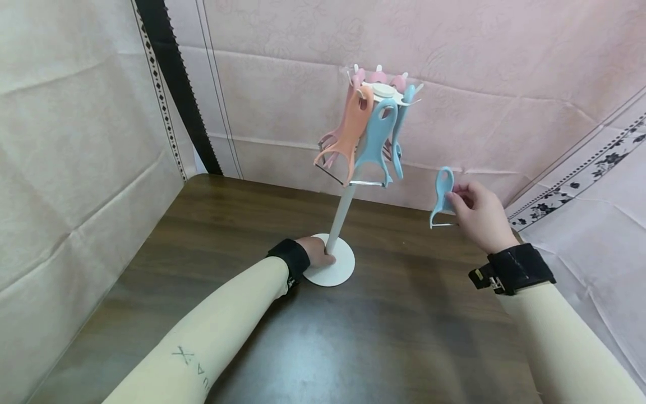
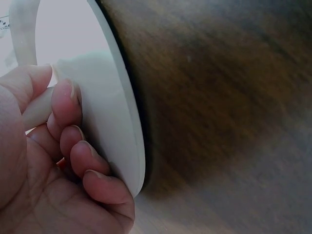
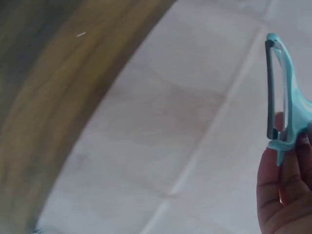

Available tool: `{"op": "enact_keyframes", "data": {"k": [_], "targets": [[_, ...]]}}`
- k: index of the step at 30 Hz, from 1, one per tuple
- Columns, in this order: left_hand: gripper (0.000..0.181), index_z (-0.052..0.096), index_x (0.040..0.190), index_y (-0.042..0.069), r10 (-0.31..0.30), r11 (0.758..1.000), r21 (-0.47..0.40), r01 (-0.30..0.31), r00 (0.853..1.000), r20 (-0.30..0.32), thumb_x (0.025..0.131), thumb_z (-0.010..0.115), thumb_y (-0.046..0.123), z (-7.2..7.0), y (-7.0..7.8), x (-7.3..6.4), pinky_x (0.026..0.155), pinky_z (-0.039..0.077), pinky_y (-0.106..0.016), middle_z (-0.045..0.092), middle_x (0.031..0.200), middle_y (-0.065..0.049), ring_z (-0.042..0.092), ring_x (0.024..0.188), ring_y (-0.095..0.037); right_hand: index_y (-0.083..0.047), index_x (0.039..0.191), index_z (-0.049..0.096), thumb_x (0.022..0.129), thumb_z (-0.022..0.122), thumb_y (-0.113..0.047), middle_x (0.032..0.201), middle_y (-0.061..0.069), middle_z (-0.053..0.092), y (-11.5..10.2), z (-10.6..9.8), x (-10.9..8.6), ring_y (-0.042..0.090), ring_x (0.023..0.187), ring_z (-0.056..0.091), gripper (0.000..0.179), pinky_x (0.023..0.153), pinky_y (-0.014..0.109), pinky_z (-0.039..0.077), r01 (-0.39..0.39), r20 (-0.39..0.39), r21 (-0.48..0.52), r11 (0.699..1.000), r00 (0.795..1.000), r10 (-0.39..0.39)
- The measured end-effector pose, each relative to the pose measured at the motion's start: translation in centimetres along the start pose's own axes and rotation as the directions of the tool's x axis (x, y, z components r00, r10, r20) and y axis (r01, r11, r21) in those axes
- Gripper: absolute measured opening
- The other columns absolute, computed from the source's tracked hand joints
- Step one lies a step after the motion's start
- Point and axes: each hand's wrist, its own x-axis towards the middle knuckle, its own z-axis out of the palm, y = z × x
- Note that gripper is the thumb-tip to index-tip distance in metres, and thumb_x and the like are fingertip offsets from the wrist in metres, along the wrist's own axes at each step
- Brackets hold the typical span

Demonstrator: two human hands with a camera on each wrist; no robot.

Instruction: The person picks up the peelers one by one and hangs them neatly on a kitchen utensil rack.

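Observation:
A white rack stand (image 1: 340, 216) with a round base (image 1: 335, 275) stands on the table. Several peelers hang from its top ring (image 1: 384, 91): an orange peeler (image 1: 351, 132), blue ones such as the front blue peeler (image 1: 377, 134), and pink ones partly hidden behind. My left hand (image 1: 315, 252) grips the foot of the pole, its fingers curled just above the base (image 2: 105, 97). To the right of the stand, my right hand (image 1: 479, 216) pinches a light blue peeler (image 1: 444, 188) by its handle, blade end down. The right wrist view shows that peeler's blade (image 3: 271, 90) close up.
The brown wooden table (image 1: 242, 213) has rounded back corners. Pale patterned cloth (image 1: 282, 101) hangs behind it and on both sides. Black straps (image 1: 520, 268) with small cameras are on both wrists.

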Motion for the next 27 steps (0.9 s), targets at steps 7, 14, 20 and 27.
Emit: {"op": "enact_keyframes", "data": {"k": [7,14,20,27], "targets": [[0.042,0.067,0.108,0.001,0.022,1.0,-0.014,-0.022,1.0,-0.01,0.094,0.06,0.04,-0.4,0.3,-1.0,0.068,0.045,-0.029,0.063,0.079,-0.004,0.057,0.071,-0.018,0.003,0.11,0.058,0.098,0.058,-0.016,0.092,0.013,0.064,-4.6,-0.8,0.1,0.003,0.077,0.058,0.023,0.066,0.01,0.043,0.071,-0.088,0.091,0.993,0.994,-0.063],[0.046,0.066,0.112,0.002,0.01,1.0,-0.026,-0.011,1.0,-0.004,0.093,0.061,0.043,0.1,-0.2,0.1,0.071,0.046,-0.031,0.063,0.083,-0.003,0.058,0.075,-0.018,0.002,0.11,0.059,0.097,0.059,-0.015,0.09,0.007,0.067,-8.8,-1.3,0.6,0.008,0.076,0.063,0.021,0.065,0.015,0.047,0.135,-0.144,0.229,0.964,0.984,-0.104],[0.045,0.067,0.112,0.002,0.017,1.0,0.002,-0.017,1.0,-0.006,0.093,0.061,0.042,0.3,-0.2,0.5,0.071,0.045,-0.031,0.063,0.081,-0.003,0.057,0.074,-0.019,0.001,0.11,0.06,0.096,0.06,-0.01,0.088,0.006,0.067,-11.3,-1.9,1.3,0.012,0.076,0.064,0.018,0.065,0.02,0.047,0.185,-0.2,0.366,0.912,0.973,-0.117],[0.046,0.066,0.113,0.002,0.003,1.0,-0.015,-0.003,1.0,-0.008,0.093,0.061,0.043,0.3,-0.3,0.4,0.074,0.046,-0.032,0.064,0.083,-0.004,0.058,0.076,-0.019,0.002,0.106,0.062,0.094,0.061,-0.006,0.084,0.008,0.067,-13.9,-2.3,1.7,0.014,0.073,0.062,0.015,0.067,0.021,0.046,0.249,-0.235,0.501,0.829,0.961,-0.146]]}}
